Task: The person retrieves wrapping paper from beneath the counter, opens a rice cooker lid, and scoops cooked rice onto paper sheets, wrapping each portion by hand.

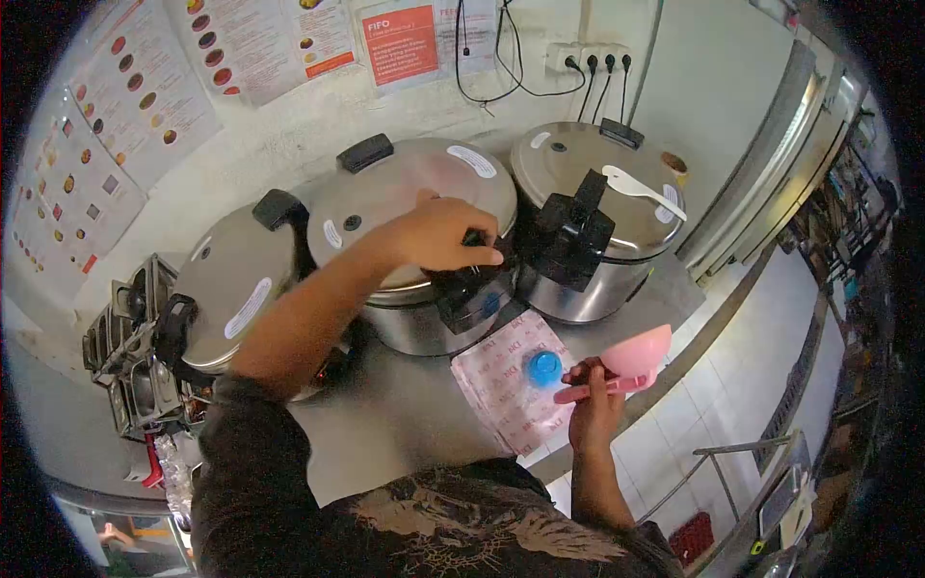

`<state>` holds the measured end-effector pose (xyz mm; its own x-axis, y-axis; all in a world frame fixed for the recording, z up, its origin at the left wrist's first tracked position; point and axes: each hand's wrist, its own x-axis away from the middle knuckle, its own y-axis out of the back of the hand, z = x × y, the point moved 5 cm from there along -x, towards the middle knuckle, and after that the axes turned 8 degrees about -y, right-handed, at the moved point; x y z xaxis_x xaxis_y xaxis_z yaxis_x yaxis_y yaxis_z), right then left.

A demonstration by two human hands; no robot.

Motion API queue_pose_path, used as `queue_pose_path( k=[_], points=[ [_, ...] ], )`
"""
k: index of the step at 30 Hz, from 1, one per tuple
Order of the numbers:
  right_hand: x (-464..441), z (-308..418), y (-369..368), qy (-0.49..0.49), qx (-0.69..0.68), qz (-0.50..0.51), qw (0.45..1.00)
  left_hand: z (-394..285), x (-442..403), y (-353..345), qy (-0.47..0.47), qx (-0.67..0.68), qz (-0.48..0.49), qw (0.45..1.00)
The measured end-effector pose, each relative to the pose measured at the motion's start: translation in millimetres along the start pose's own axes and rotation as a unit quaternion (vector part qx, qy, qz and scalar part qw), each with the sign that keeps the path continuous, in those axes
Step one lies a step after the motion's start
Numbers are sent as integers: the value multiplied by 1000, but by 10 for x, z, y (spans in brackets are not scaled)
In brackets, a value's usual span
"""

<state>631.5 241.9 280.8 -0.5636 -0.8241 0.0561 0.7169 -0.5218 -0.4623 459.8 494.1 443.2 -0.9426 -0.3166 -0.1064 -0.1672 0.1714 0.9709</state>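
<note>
My left hand [448,234] reaches over the middle rice cooker [414,183], its fingers curled onto the black front handle [472,289] of the lid. That steel lid is down. In my right hand [595,409], the fingers are closed round the handle of a pink plastic scoop [638,353] with a bowl-shaped head. Whether handle and bowl are one piece I cannot tell. Just left of that hand, a small blue cup or cap [544,367] sits on a pink-and-white printed paper [501,371] on the steel counter.
A second rice cooker [231,289] stands at the left, a third [588,279] at the right with a white rice paddle [641,190] on its lid. Metal pans [143,380] are stacked at far left. Cords hang from the wall socket [588,58]. The counter's right edge drops to tiled floor [703,405].
</note>
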Motion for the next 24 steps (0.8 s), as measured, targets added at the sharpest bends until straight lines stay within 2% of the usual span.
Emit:
queue_pose_path(
  k=[1, 4, 6, 7, 8, 9, 10, 11, 13, 15, 16, 18, 21, 22, 23, 24],
  points=[
    [25, -22, 65, -7, 10, -15, 1000, 38, -31, 40, 8, 51, 47, 998],
    [97, -113, 207, -15, 35, -43, 998, 105, -107, 301, -79, 147, 15, 986],
    [121, -175, 239, -25, 49, -49, 997, 371, -138, 619, -14, 180, -20, 983],
    [147, -211, 245, -34, 57, -52, 996, 430, -72, 862, 72, 239, -48, 967],
    [161, -243, 241, -44, 68, -39, 996, 537, -56, 1127, 79, 234, -72, 966],
    [168, -297, 253, -56, 73, -40, 995, 482, -1, 1390, 13, 249, -107, 962],
    [162, -368, 264, -66, 79, -39, 994, 635, 9, 1622, 27, 170, -122, 978],
    [146, -414, 254, -75, 83, -37, 993, 798, 22, 1727, 56, 250, -157, 954],
    [143, -464, 220, -93, 102, -34, 990, 704, 65, 1952, 50, 315, -135, 938],
    [144, -483, 167, -98, 108, -35, 989, 739, 43, 2075, 48, 241, -104, 964],
    [152, -469, 120, -95, 105, -38, 989, 693, 37, 2082, 42, 231, -90, 968],
    [163, -459, 94, -92, 103, -44, 989, 510, 92, 1978, -66, 188, -88, 976],
    [158, -442, 105, -95, 104, -46, 989, 459, -7, 1476, 54, 104, -44, 992],
    [162, -418, 108, -102, 107, -44, 988, 319, -45, 1224, 46, 95, 29, 994],
    [168, -403, 110, -108, 111, -42, 987, 292, -77, 887, -39, 80, 32, 996],
    [172, -403, 108, -103, 103, -37, 989, 286, -92, 581, -81, 1, 43, 996]
  ],
)
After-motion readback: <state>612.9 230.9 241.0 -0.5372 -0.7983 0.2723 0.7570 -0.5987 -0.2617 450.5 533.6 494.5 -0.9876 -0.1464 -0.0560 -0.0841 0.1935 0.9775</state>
